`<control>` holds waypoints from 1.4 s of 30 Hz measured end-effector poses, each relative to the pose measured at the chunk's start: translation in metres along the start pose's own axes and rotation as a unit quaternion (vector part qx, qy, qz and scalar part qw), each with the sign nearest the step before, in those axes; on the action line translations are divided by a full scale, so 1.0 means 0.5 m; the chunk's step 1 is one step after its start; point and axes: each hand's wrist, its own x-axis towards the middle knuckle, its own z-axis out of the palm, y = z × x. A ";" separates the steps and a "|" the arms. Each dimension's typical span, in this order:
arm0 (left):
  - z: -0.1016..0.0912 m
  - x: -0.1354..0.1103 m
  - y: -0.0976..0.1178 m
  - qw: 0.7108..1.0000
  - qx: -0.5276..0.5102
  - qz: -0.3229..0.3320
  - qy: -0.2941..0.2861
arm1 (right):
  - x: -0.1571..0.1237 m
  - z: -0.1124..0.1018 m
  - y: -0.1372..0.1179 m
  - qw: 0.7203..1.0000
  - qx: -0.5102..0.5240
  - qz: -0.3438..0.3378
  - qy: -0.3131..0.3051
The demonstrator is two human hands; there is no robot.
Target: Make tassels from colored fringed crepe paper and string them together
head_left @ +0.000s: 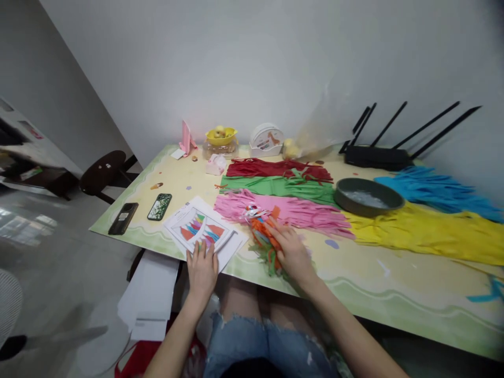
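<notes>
Here our left hand [202, 273] lies flat, fingers extended, on the paper [208, 228], perhaps steadying it; our right hand [291, 252] covers the orange bundle [261, 230] by the pink strips [311, 214], its grip unclear to us.

Laid out on the worktop [354, 270], left to right: phone [123, 219], second phone [159, 207], picture sheet [201, 229] under left hand [202, 269], tassel [263, 231] under right hand [293, 249], bowl [362, 208]. Behind: fruit [219, 131] in dish [225, 140], left; router [374, 157], right.

Head camera | worn by me | facing forward and down | my hands [203, 273] and tabletop [350, 265] close below, wall [236, 63] farther beyond
</notes>
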 end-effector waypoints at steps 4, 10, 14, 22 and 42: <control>-0.007 0.009 0.006 0.999 -0.028 -0.018 0.016 | -0.035 -0.010 -0.088 0.995 0.027 -0.073 -0.064; -0.014 0.022 0.013 1.000 0.011 -0.012 0.026 | -0.050 0.025 -0.143 0.985 -0.038 -0.090 -0.143; -0.012 0.023 0.023 0.998 0.056 -0.006 0.025 | -0.021 0.023 -0.157 0.976 -0.051 -0.082 -0.193; -0.017 0.015 0.041 0.999 0.031 -0.002 -0.006 | 0.022 0.061 -0.181 0.983 0.079 0.009 -0.165; -0.082 0.256 -0.268 0.945 -0.236 -0.227 0.012 | 0.029 0.110 -0.118 0.944 0.280 0.020 -0.174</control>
